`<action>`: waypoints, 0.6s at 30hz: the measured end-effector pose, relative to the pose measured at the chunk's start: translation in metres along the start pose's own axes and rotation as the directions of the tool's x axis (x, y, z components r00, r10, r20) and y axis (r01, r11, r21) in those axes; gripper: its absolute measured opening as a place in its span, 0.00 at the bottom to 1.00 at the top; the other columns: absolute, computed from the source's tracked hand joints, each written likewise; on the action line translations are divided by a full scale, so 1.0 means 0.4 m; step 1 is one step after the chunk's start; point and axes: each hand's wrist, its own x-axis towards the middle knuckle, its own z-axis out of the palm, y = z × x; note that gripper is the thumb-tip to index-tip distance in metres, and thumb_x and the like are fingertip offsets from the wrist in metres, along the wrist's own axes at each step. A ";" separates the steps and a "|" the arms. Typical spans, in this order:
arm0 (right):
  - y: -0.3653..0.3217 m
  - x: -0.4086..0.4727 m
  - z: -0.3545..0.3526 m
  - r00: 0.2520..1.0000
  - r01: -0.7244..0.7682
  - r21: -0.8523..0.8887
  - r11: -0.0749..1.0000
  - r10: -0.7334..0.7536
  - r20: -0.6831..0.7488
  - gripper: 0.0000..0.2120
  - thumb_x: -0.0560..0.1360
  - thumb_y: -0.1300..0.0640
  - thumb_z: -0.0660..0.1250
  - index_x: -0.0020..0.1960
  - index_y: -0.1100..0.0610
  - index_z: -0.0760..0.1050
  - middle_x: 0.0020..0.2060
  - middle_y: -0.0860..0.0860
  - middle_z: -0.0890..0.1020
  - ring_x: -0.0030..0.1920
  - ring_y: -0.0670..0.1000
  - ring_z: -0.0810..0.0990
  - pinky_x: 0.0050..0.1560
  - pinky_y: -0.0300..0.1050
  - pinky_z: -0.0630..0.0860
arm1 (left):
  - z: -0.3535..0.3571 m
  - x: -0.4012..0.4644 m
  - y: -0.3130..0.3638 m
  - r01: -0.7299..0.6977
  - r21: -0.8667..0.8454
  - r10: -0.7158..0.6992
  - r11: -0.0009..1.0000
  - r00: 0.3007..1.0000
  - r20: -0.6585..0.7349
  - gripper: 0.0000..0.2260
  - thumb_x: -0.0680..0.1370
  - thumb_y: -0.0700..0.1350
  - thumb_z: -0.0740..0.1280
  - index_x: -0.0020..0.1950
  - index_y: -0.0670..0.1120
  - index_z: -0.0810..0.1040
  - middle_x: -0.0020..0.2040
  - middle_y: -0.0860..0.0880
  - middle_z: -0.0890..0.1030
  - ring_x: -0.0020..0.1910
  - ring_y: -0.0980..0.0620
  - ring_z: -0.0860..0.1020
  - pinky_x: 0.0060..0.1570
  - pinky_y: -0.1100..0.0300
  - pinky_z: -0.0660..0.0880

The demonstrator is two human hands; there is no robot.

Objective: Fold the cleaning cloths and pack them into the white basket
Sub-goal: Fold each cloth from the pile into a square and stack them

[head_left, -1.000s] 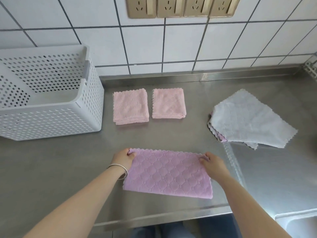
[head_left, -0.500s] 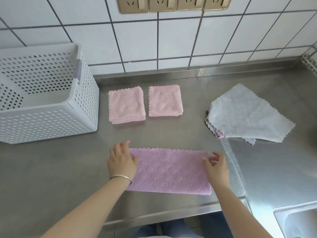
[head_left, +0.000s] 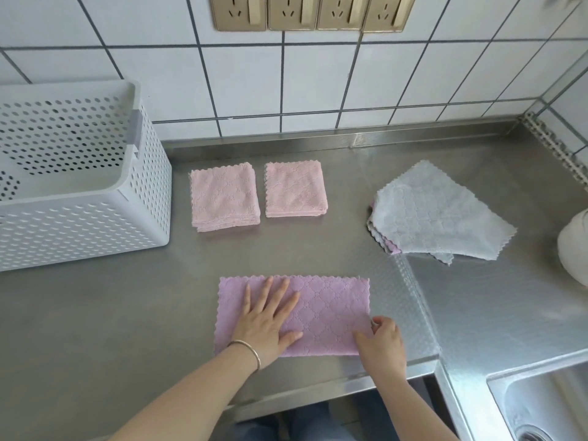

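Step in hand: second fold of the purple cloth [head_left: 318, 313], which lies as a half-folded strip near the front edge of the steel counter [head_left: 127, 313].
Left hand [head_left: 267, 319]: flat on the left half of the strip, fingers straight and spread, pressing it down; a bangle [head_left: 251, 350] sits on the wrist.
Right hand [head_left: 383, 340]: at the strip's near right corner, thumb and fingers closed in a pinch on the edge.
What has just changed: a second ago both hands gripped the far corners of the strip; half a second ago they were letting go and hovering over its ends. Now the left palm has come down to anchor and the right has dropped to the near corner.
What that means: the first fold is set, and I judge the right end is about to be carried over to the left, making a square like the finished ones.
Folded pink cloths: two squares, the left [head_left: 224, 197] and the right [head_left: 296, 189], side by side at the far middle of the counter, unmoved.
White basket [head_left: 95, 218]: far left, perforated; no cloth shows inside it, so packing has not begun.
Unfolded pile: a grey cloth [head_left: 439, 218] on top of others, far right, untouched throughout.
Progress: two cloths folded, a third half done, the pile left.
Risk: the layers may slip apart if the pinch catches only the top one.
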 end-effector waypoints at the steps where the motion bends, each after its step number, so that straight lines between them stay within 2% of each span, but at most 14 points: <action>1: 0.002 0.002 0.002 1.000 0.000 0.010 1.000 0.000 -0.003 0.20 0.72 0.57 0.64 0.63 0.59 0.68 0.57 0.53 0.75 0.55 0.53 0.74 0.55 0.49 0.73 | 0.001 -0.004 -0.001 0.010 -0.011 -0.010 1.000 1.000 0.010 0.31 0.75 0.66 0.38 0.73 0.54 0.56 0.75 0.50 0.59 0.72 0.42 0.57 0.67 0.36 0.49; 4: 0.008 0.000 0.009 1.000 0.028 0.016 0.999 -0.028 0.001 0.13 0.75 0.57 0.64 0.58 0.59 0.74 0.49 0.52 0.78 0.46 0.51 0.75 0.45 0.43 0.71 | -0.005 -0.004 -0.001 0.015 -0.026 -0.015 1.000 1.000 0.006 0.31 0.75 0.66 0.39 0.73 0.53 0.57 0.74 0.49 0.59 0.72 0.42 0.57 0.67 0.37 0.47; 6: 0.009 -0.004 0.014 0.998 0.055 0.011 0.998 -0.055 -0.029 0.10 0.75 0.57 0.64 0.55 0.58 0.76 0.46 0.51 0.77 0.44 0.51 0.74 0.43 0.42 0.69 | -0.008 -0.004 -0.004 0.022 -0.038 -0.021 0.999 1.000 0.021 0.31 0.75 0.66 0.39 0.72 0.53 0.59 0.73 0.49 0.60 0.72 0.42 0.58 0.67 0.37 0.48; 11: 0.007 -0.013 0.019 0.991 0.115 -0.056 0.992 -0.118 -0.066 0.08 0.74 0.55 0.66 0.51 0.56 0.77 0.54 0.52 0.72 0.42 0.50 0.74 0.42 0.41 0.70 | -0.006 -0.002 -0.006 0.033 -0.050 -0.030 0.998 0.998 0.061 0.31 0.74 0.67 0.39 0.72 0.55 0.61 0.73 0.50 0.64 0.71 0.42 0.59 0.66 0.36 0.49; 16: -0.002 -0.007 0.001 0.988 0.143 -0.102 0.984 -0.135 0.077 0.08 0.73 0.52 0.65 0.51 0.52 0.75 0.49 0.51 0.76 0.46 0.51 0.75 0.43 0.42 0.70 | 0.000 0.001 -0.002 0.042 -0.040 -0.040 0.998 0.998 0.043 0.32 0.73 0.69 0.38 0.72 0.57 0.58 0.74 0.49 0.60 0.72 0.40 0.57 0.65 0.33 0.50; 18: -0.004 -0.001 -0.008 0.983 0.148 -0.095 0.984 -0.135 0.126 0.10 0.73 0.52 0.65 0.53 0.51 0.76 0.49 0.50 0.78 0.49 0.51 0.76 0.45 0.42 0.71 | 0.002 0.002 -0.002 0.045 -0.032 -0.044 0.998 0.998 0.033 0.32 0.73 0.69 0.37 0.73 0.58 0.51 0.75 0.49 0.55 0.73 0.41 0.53 0.65 0.33 0.48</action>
